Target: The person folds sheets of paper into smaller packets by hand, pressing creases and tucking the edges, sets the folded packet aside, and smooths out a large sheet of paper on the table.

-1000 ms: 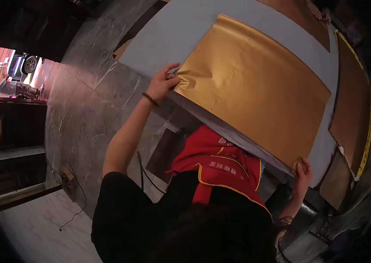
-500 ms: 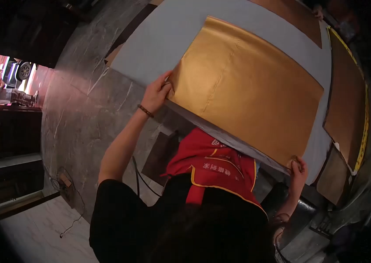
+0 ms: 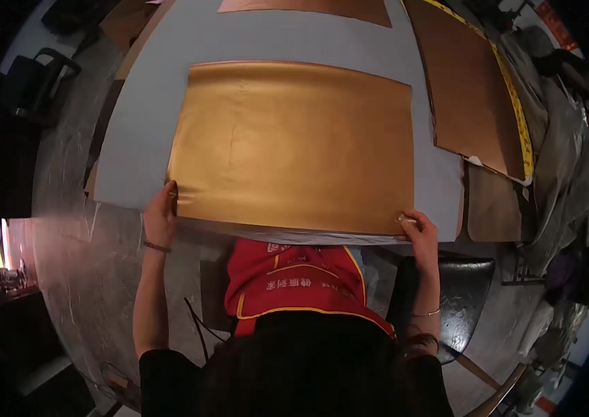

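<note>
A gold sheet (image 3: 294,146), smooth and slightly shiny with a faint crease left of its middle, lies on the pale grey covering (image 3: 134,132) of a table. My left hand (image 3: 161,206) pinches the sheet's near left corner. At the near right corner, my right hand (image 3: 417,229) grips the edge between thumb and fingers. The sheet's near edge runs along the table's front edge, and its far edge curls up a little. What the sheet is made of, I cannot tell.
Brown cardboard (image 3: 475,90) with yellow tape (image 3: 513,97) lies on the right; another brown piece (image 3: 308,5) is at the far side. A black chair (image 3: 458,295) stands by my right arm. My red apron (image 3: 298,281) touches the table front. Crumpled grey cloth (image 3: 562,153) hangs farther right.
My view has turned, so table and sheet now appear squarer and farther left. Both hands keep hold of the sheet's near corners.
</note>
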{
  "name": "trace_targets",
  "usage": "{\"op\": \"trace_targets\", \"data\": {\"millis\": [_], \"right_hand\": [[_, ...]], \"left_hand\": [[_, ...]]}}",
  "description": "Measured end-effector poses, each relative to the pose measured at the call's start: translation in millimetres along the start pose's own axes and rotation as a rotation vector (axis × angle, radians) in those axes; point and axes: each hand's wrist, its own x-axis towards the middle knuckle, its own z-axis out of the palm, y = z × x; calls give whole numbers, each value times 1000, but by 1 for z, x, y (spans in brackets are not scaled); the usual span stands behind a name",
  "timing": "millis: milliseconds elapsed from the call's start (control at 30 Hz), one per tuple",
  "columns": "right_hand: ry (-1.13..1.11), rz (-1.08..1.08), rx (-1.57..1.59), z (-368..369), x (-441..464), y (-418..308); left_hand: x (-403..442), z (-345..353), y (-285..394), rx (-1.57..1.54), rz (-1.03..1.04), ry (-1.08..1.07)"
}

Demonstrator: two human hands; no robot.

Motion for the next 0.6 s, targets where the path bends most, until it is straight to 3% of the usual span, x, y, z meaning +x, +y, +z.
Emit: {"op": "trace_targets", "data": {"millis": [233,300,333,400,500,600], "right_hand": [[-17,-32,-12,1,-3,7],[-20,-52,-10,3,-3,8],[-10,-44,12,4,-4,5],[-13,-45,27,4,-4,3],[-14,-48,-6,-1,-2,13],[26,-108,-76,-5,2,29]], "left_hand": [[5,-7,4,-42,-28,-64],[10,-10,18,510,68,-9],[18,-7,30,516,65,-2],[45,12,66,307,238,-7],[81,72,141,37,464,-197],[92,147,186,267,546,-305]]}}
